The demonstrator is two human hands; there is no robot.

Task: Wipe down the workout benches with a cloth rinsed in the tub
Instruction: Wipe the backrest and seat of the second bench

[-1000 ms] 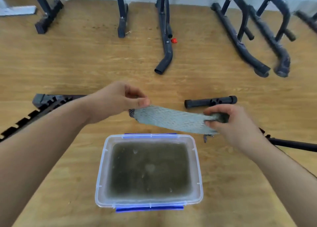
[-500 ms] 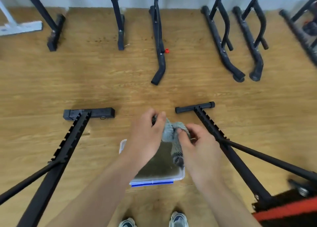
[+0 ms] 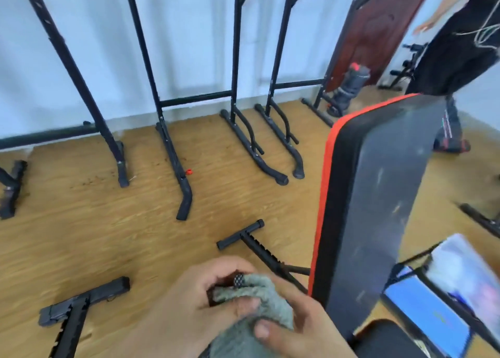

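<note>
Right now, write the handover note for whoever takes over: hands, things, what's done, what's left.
Hands: left hand and right hand both grip the bunched grey cloth.
The bench pad, black with a red edge, stands just right of the hands; the cloth does not touch it. The tub is out of view.
Done: cloth in hand. Left: wipe this pad, which looks streaked.

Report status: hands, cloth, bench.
Gripping bunched cloth with left hand and right hand. Right of them, bench pad, not touched yet. No tub in view.
</note>
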